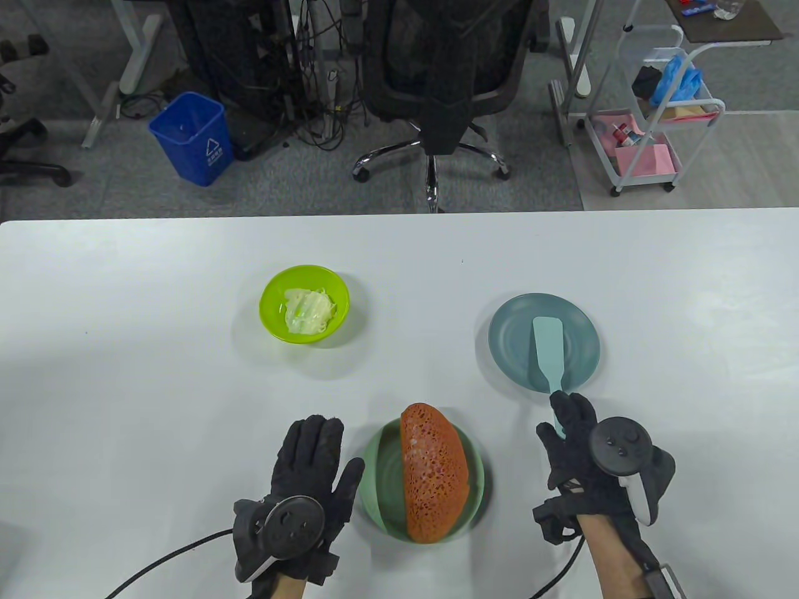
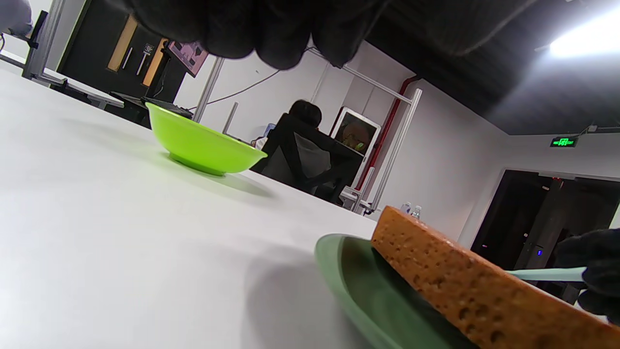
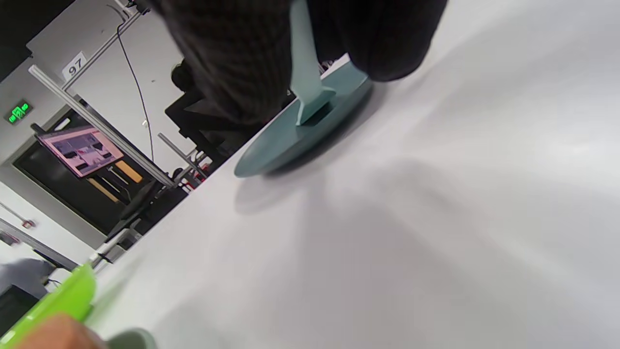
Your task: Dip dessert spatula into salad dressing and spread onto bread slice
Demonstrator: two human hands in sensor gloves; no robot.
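Note:
A pale teal dessert spatula [image 1: 549, 352] lies with its blade on a grey-blue plate [image 1: 512, 340] at the right. My right hand [image 1: 571, 433] grips the spatula's handle just below the plate; the handle shows between the fingers in the right wrist view [image 3: 305, 53]. A lime green bowl [image 1: 304, 304] holds pale salad dressing [image 1: 309, 310] at the centre left. A brown bread slice [image 1: 432, 471] rests on a green plate [image 1: 374, 493] at the front centre. My left hand [image 1: 312, 465] lies flat and open on the table, left of the green plate.
The white table [image 1: 156, 374] reaches to its far edge, with an office chair [image 1: 446, 75] and a blue bin [image 1: 190, 137] on the floor beyond. The bowl [image 2: 201, 143] and the bread [image 2: 465, 281] also show in the left wrist view.

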